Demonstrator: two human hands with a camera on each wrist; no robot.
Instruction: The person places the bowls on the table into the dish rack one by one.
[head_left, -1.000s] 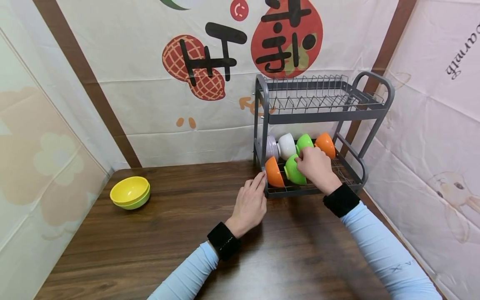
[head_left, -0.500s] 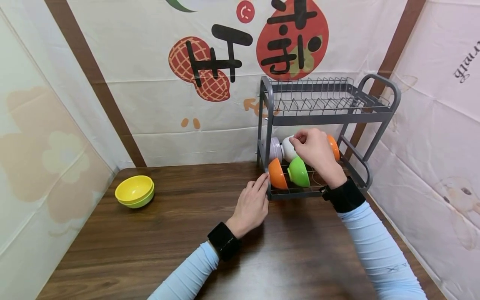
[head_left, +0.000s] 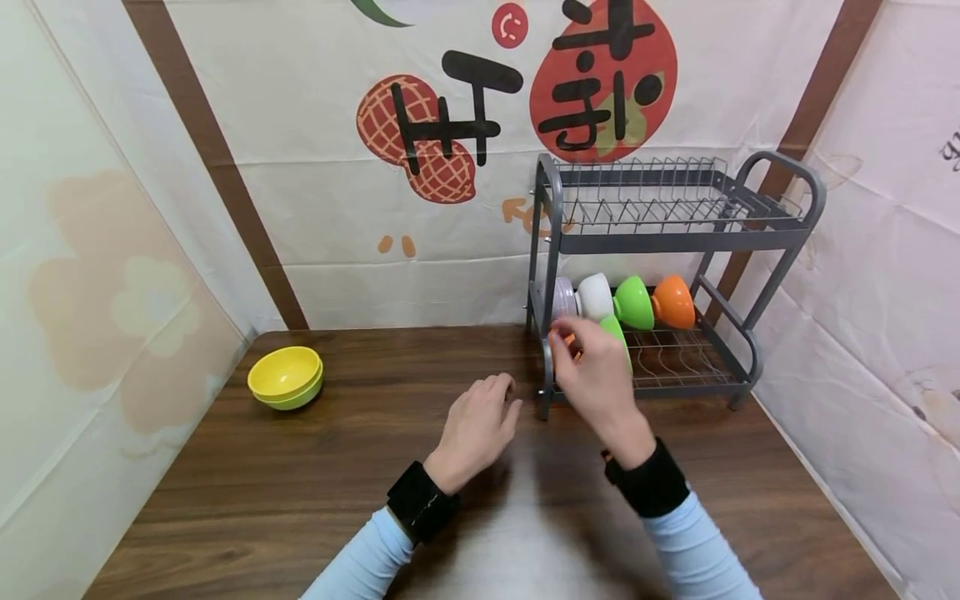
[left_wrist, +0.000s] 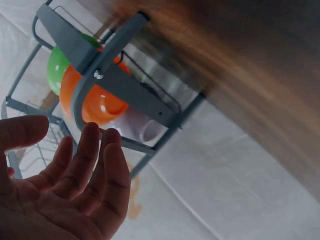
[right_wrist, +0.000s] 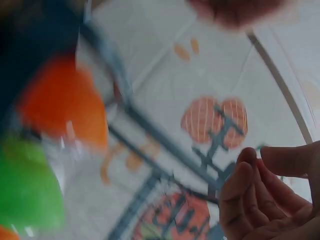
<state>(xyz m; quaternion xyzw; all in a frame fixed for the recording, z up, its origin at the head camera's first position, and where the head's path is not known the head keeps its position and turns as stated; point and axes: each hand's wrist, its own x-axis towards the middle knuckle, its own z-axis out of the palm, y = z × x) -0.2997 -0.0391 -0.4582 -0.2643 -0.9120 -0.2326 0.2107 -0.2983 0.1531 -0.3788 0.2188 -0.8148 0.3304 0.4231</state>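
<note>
My right hand (head_left: 596, 379) is in front of the dish rack (head_left: 675, 243), holding nothing, its fingers loosely bent with the thumb near the index finger. It hides most of the front orange bowl (left_wrist: 102, 102) and part of the front green bowl (head_left: 617, 335). Left of the rack, my left hand (head_left: 474, 433) hovers over the table with relaxed fingers, touching nothing. Behind on the lower tier, a pale purple bowl (head_left: 564, 298), a white bowl (head_left: 595, 297), a green bowl (head_left: 634, 303) and an orange bowl (head_left: 673, 302) stand on edge in a row.
At the table's far left, a yellow bowl (head_left: 283, 372) sits nested in a light green bowl (head_left: 302, 398). The rack's upper tier (head_left: 637, 208) has wire slots. Printed cloth walls (head_left: 330, 292) border the wooden table (head_left: 300, 492) at the back and sides.
My right hand has moved from the green bowls leftward and toward me, uncovering the back green bowl. The left hand has let go of the rack's left front corner and drawn back. The view has shifted left.
</note>
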